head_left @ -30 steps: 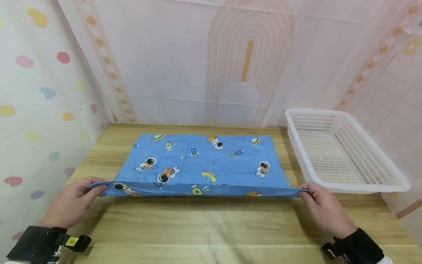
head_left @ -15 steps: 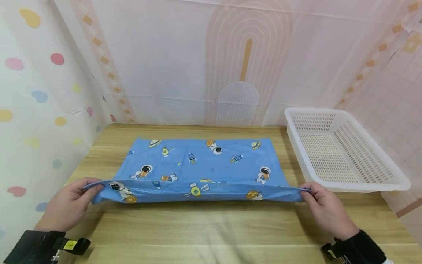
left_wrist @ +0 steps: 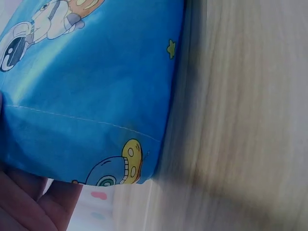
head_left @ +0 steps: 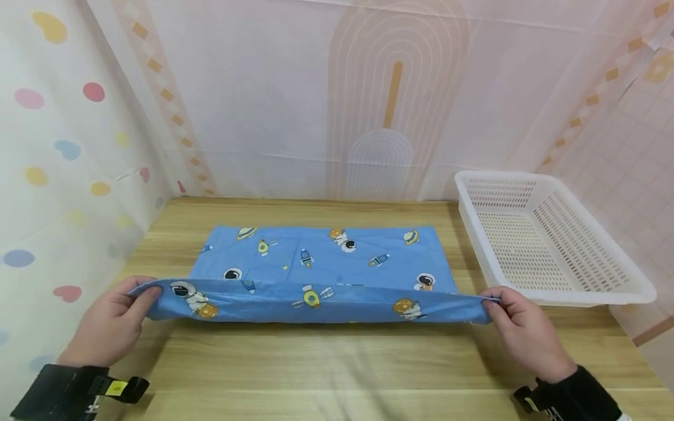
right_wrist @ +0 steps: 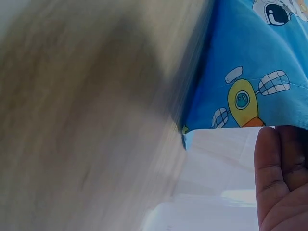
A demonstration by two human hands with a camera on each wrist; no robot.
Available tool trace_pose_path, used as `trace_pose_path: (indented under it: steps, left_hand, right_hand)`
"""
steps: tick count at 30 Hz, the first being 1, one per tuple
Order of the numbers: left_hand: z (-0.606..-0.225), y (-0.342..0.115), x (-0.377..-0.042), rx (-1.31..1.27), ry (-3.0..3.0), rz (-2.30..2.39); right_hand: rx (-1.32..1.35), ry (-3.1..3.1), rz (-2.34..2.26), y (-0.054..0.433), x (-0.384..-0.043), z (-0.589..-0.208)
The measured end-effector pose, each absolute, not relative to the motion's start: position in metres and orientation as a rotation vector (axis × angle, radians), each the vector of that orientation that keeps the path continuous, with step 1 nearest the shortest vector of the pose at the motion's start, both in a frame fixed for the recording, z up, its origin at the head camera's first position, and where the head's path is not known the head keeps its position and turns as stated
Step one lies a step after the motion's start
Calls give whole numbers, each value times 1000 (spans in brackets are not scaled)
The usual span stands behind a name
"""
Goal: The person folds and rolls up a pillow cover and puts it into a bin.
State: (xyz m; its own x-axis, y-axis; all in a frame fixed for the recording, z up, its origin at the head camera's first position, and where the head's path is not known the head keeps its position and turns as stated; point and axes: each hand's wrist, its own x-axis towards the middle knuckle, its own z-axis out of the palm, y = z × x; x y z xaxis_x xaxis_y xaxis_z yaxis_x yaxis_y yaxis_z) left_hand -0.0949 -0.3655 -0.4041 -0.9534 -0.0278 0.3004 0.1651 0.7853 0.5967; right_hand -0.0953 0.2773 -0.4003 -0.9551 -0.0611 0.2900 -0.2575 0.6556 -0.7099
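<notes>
A blue cloth [head_left: 326, 254] printed with astronauts, rockets and planets lies across the wooden table, its near edge raised in a long fold. My left hand [head_left: 107, 321] pinches the left corner of that raised edge between thumb and fingers. At the opposite end, my right hand [head_left: 526, 333] pinches the right corner the same way. The lifted strip stretches between both hands and hides part of the cloth behind it. In the left wrist view, a stitched seam runs across the hanging cloth [left_wrist: 96, 96]. Fingers [right_wrist: 279, 168] show below the cloth's edge in the right wrist view.
A white perforated plastic basket [head_left: 518, 240] stands at the right side of the table [head_left: 316, 368]. Printed curtains [head_left: 253, 105] hang behind the table and along both sides. Each wrist wears a black strap with a small camera.
Both hands have kept their grip on the corners. The raised edge has come up a little and now covers more of the cloth behind it; the cloth's far edge has slid toward me.
</notes>
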Motion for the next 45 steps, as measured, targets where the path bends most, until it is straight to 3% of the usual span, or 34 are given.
trace_pose_path:
  steps: [30, 45]
  left_hand:
    - [-392, -355, -78, 31, -2679, -981]
    - [-384, -348, -97, 73, -2664, -908]
  right_hand:
    - [475, -2305, 1691, 281, -87, -396]
    - [28, -2447, 1276, 253, -105, -385]
